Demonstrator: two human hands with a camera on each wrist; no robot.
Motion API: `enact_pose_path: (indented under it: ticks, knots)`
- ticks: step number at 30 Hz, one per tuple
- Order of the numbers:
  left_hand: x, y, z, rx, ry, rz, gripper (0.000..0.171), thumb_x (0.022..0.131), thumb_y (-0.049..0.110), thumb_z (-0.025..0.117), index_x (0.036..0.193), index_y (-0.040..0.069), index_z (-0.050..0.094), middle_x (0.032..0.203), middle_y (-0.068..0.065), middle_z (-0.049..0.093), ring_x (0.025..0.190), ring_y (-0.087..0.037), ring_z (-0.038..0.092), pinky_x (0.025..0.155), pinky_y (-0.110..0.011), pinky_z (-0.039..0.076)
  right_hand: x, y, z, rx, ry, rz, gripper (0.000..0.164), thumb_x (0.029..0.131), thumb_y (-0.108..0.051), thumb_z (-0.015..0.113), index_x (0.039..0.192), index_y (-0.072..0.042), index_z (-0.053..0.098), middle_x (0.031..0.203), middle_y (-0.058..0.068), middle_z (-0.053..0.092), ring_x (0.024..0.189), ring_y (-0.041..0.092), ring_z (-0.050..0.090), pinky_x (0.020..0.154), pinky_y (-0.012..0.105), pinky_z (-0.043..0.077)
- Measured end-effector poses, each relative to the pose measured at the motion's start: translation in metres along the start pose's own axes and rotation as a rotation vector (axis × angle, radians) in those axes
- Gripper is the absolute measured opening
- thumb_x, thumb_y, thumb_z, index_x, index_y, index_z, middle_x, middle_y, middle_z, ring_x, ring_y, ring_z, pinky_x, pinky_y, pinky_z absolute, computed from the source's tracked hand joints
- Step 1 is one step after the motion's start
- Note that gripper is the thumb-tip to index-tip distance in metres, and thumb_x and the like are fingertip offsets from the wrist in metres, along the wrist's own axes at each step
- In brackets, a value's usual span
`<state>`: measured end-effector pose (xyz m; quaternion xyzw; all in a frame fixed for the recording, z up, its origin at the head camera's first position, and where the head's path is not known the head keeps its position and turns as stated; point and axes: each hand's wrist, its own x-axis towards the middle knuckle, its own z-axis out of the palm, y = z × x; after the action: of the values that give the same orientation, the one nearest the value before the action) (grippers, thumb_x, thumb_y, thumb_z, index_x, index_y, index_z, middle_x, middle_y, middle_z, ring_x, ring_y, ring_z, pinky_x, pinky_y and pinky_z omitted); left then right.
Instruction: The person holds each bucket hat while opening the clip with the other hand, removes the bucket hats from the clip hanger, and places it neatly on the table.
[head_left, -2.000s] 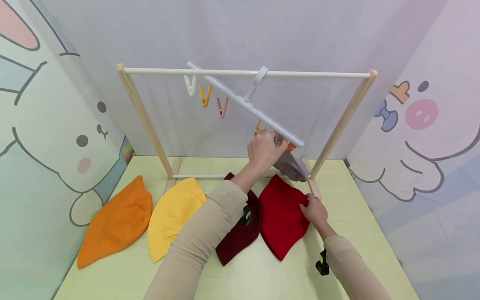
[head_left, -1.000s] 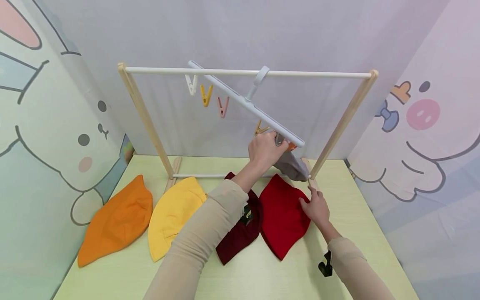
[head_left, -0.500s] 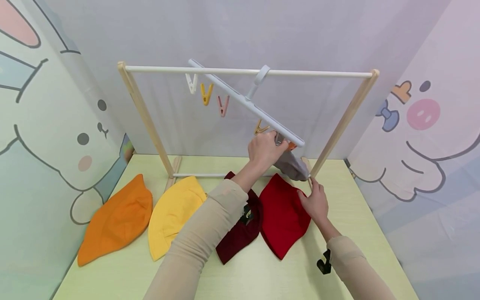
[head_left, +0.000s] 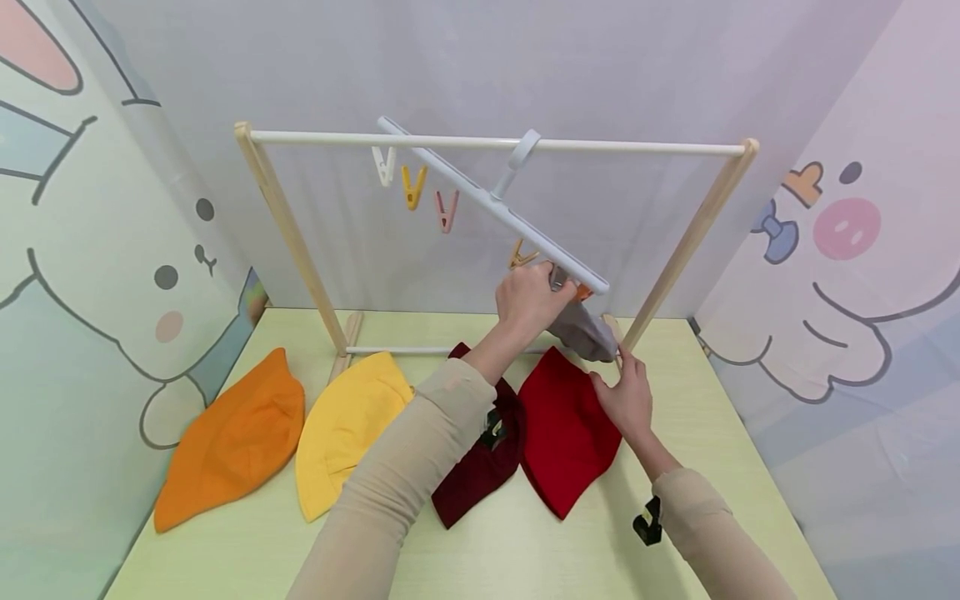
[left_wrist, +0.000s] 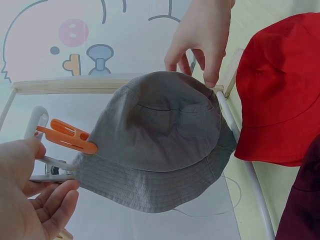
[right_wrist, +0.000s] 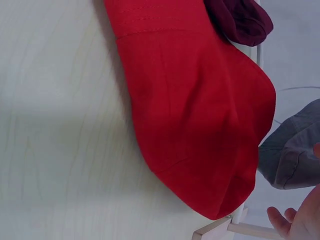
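Observation:
A grey bucket hat (left_wrist: 155, 125) hangs near the right end of the pale blue clip hanger (head_left: 495, 208). An orange clothespin (left_wrist: 70, 137) bites its brim. My left hand (head_left: 528, 300) pinches a whitish-grey clothespin (left_wrist: 57, 164) beside the orange one, at the brim's edge. Below the hat, my right hand (head_left: 630, 400) reaches up with fingers extended and spread. In the left wrist view its fingertips lie close to the hat's crown; whether they touch it I cannot tell. A red bucket hat (head_left: 566, 433) lies on the table just left of my right hand.
The hanger hooks over the white rod of a wooden rack (head_left: 682, 242). White (head_left: 384, 167), yellow (head_left: 412, 187), pink (head_left: 446, 212) and tan (head_left: 521, 253) clothespins hang from it. Orange (head_left: 232, 446), yellow (head_left: 348, 433) and maroon (head_left: 480, 475) hats lie on the table.
My right hand has moved off the red hat's edge and up toward the hanging grey hat, its fingers straightening. My left hand stays in the same spot at the clothespin.

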<state>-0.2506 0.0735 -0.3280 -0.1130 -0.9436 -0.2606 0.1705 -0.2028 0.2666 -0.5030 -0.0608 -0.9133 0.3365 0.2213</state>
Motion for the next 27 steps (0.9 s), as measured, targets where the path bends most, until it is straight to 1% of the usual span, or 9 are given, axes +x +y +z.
enact_pose_path:
  ticks: [5, 8, 13, 19, 22, 27]
  knots:
    - [-0.001, 0.001, -0.001, -0.009, -0.001, -0.006, 0.027, 0.084, 0.042, 0.054, 0.069, 0.020, 0.055, 0.057, 0.003, 0.052, 0.050, -0.013, 0.047, 0.040, -0.023, 0.031, 0.003, -0.006, 0.003, 0.015, 0.053, -0.047, 0.069, 0.076, -0.019, 0.071, 0.137, -0.007, 0.040, 0.122, 0.023, 0.046, 0.105, 0.040, 0.050, 0.081, 0.054, 0.042]
    - [-0.001, 0.001, -0.001, -0.008, -0.001, -0.009, 0.026, 0.083, 0.042, 0.055, 0.069, 0.020, 0.056, 0.057, 0.003, 0.052, 0.050, -0.013, 0.047, 0.040, -0.023, 0.031, 0.005, -0.010, 0.004, 0.017, 0.070, -0.061, 0.070, 0.076, -0.018, 0.072, 0.137, -0.008, 0.039, 0.120, 0.024, 0.046, 0.102, 0.040, 0.051, 0.078, 0.054, 0.043]
    - [-0.001, 0.001, -0.002, -0.004, -0.004, -0.010, 0.026, 0.083, 0.042, 0.055, 0.070, 0.020, 0.056, 0.057, 0.004, 0.052, 0.050, -0.013, 0.046, 0.040, -0.023, 0.031, 0.007, -0.014, 0.004, 0.012, 0.072, -0.064, 0.069, 0.076, -0.017, 0.071, 0.137, -0.009, 0.039, 0.117, 0.024, 0.047, 0.097, 0.039, 0.052, 0.076, 0.053, 0.043]
    - [0.000, 0.000, -0.002, -0.002, -0.011, -0.011, 0.025, 0.083, 0.042, 0.055, 0.071, 0.020, 0.057, 0.058, 0.004, 0.053, 0.050, -0.012, 0.046, 0.040, -0.023, 0.031, 0.010, -0.018, 0.004, 0.003, 0.081, -0.090, 0.067, 0.076, -0.015, 0.071, 0.135, -0.008, 0.041, 0.110, 0.024, 0.047, 0.092, 0.038, 0.052, 0.073, 0.053, 0.044]
    - [0.000, 0.000, -0.002, -0.001, -0.009, -0.009, 0.025, 0.083, 0.042, 0.055, 0.071, 0.020, 0.058, 0.059, 0.004, 0.054, 0.050, -0.012, 0.047, 0.040, -0.023, 0.032, 0.011, -0.018, 0.004, 0.005, 0.080, -0.091, 0.066, 0.076, -0.014, 0.071, 0.134, -0.007, 0.041, 0.112, 0.025, 0.047, 0.094, 0.039, 0.052, 0.074, 0.053, 0.044]
    - [-0.001, -0.001, -0.002, -0.013, -0.002, -0.003, 0.025, 0.082, 0.042, 0.056, 0.070, 0.021, 0.057, 0.058, 0.005, 0.054, 0.050, -0.012, 0.049, 0.041, -0.023, 0.034, 0.013, -0.018, 0.004, 0.025, 0.076, -0.067, 0.065, 0.076, -0.013, 0.072, 0.133, -0.007, 0.042, 0.116, 0.024, 0.047, 0.096, 0.039, 0.052, 0.074, 0.054, 0.043]
